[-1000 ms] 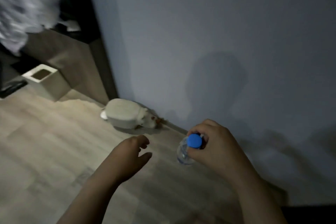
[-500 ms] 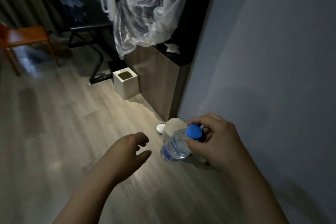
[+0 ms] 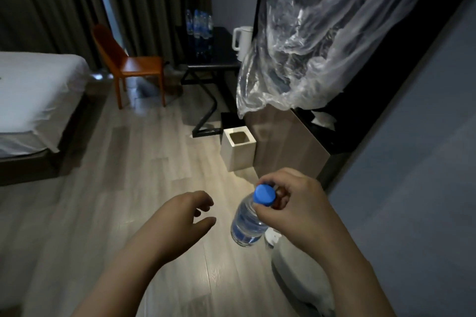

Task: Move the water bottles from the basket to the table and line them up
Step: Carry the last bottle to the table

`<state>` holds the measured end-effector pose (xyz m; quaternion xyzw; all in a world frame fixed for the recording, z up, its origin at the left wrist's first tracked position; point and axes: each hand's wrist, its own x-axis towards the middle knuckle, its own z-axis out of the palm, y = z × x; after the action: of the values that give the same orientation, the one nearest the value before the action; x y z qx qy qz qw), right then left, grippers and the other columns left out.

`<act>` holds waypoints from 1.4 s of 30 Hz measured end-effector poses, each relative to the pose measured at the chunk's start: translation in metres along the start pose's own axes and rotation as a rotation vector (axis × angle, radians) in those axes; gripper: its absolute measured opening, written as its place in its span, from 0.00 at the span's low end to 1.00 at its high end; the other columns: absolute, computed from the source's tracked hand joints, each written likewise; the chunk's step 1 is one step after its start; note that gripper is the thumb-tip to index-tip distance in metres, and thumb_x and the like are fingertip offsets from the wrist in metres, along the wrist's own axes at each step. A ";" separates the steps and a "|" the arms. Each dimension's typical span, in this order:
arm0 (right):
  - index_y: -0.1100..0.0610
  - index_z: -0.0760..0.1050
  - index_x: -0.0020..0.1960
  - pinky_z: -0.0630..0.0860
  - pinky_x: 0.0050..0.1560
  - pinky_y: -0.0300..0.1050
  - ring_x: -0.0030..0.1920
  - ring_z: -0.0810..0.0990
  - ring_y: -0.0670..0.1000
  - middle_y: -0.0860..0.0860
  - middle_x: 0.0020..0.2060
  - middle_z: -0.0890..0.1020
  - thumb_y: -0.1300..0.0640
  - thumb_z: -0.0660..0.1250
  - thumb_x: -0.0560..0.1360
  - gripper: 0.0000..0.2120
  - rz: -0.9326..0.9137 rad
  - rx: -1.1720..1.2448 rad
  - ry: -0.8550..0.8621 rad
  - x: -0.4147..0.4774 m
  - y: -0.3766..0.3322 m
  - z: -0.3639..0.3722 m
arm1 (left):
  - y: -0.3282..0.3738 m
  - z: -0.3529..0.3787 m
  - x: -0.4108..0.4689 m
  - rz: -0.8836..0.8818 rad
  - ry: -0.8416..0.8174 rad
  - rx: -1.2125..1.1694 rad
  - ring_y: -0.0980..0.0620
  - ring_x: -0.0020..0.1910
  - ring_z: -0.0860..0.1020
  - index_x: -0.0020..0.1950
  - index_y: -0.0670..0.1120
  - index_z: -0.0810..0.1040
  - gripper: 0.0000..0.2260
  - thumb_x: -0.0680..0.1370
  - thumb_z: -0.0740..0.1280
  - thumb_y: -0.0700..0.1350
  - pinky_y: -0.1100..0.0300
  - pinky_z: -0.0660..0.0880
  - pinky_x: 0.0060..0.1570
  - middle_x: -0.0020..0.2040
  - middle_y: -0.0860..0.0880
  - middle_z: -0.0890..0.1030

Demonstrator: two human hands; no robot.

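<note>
My right hand (image 3: 296, 208) grips a clear water bottle (image 3: 247, 224) by its blue cap, and the bottle hangs over the wooden floor. My left hand (image 3: 185, 216) floats beside it, empty, with fingers loosely curled and apart. Far across the room a black table (image 3: 219, 60) carries several water bottles (image 3: 199, 23) standing close together at its back edge. No basket can be made out in this view.
A white kettle (image 3: 242, 42) stands on the table. An orange chair (image 3: 128, 64) sits left of it, and a bed (image 3: 33, 100) lies at the far left. A white square bin (image 3: 238, 149) stands by a wooden cabinet (image 3: 288, 147) draped with clear plastic (image 3: 309, 41). A white object (image 3: 301, 278) lies on the floor under my right arm.
The view has swung left from the grey wall to the room, bringing the table, chair and bed into sight. My right hand keeps holding the bottle; my left hand stays empty.
</note>
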<state>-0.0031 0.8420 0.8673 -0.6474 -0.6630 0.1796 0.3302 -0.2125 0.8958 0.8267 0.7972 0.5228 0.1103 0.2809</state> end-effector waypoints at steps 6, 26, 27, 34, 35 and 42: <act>0.46 0.78 0.45 0.73 0.39 0.32 0.41 0.77 0.41 0.40 0.41 0.77 0.50 0.71 0.63 0.11 -0.086 -0.002 -0.084 0.098 0.003 0.016 | -0.032 -0.026 0.059 -0.085 0.049 -0.026 0.63 0.53 0.76 0.60 0.55 0.73 0.12 0.77 0.65 0.53 0.66 0.75 0.53 0.55 0.60 0.77; 0.46 0.78 0.44 0.70 0.35 0.32 0.37 0.75 0.40 0.40 0.41 0.76 0.52 0.70 0.62 0.10 -0.128 -0.058 -0.214 0.420 -0.087 0.181 | -0.248 -0.218 0.270 -0.174 0.127 -0.050 0.61 0.54 0.76 0.61 0.55 0.73 0.13 0.77 0.65 0.53 0.69 0.72 0.50 0.58 0.59 0.77; 0.46 0.78 0.44 0.70 0.35 0.32 0.38 0.75 0.40 0.41 0.41 0.76 0.52 0.70 0.62 0.10 -0.132 -0.058 -0.223 0.434 -0.091 0.189 | -0.258 -0.225 0.278 -0.180 0.129 -0.052 0.61 0.54 0.76 0.61 0.55 0.73 0.13 0.77 0.65 0.53 0.69 0.72 0.49 0.58 0.59 0.77; 0.45 0.78 0.45 0.75 0.38 0.35 0.40 0.77 0.42 0.40 0.41 0.76 0.50 0.71 0.62 0.11 -0.158 -0.092 -0.295 0.540 -0.107 0.245 | -0.323 -0.272 0.349 -0.233 0.139 -0.055 0.61 0.54 0.76 0.61 0.56 0.73 0.13 0.77 0.65 0.53 0.68 0.72 0.51 0.58 0.59 0.77; 0.45 0.79 0.46 0.75 0.38 0.35 0.39 0.77 0.42 0.40 0.41 0.76 0.50 0.71 0.63 0.11 -0.158 -0.093 -0.308 0.557 -0.108 0.253 | -0.332 -0.279 0.362 -0.242 0.141 -0.050 0.61 0.54 0.76 0.61 0.56 0.73 0.13 0.77 0.65 0.53 0.67 0.73 0.52 0.58 0.59 0.77; 0.45 0.78 0.45 0.74 0.38 0.34 0.41 0.78 0.42 0.41 0.41 0.76 0.50 0.71 0.63 0.10 -0.190 -0.081 -0.317 0.695 -0.117 0.295 | -0.383 -0.350 0.467 -0.288 0.159 -0.005 0.61 0.55 0.75 0.62 0.54 0.73 0.14 0.77 0.64 0.53 0.66 0.73 0.54 0.58 0.58 0.76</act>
<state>-0.2478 1.5657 0.8762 -0.5582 -0.7716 0.2205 0.2105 -0.4722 1.5437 0.8424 0.7022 0.6519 0.1328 0.2536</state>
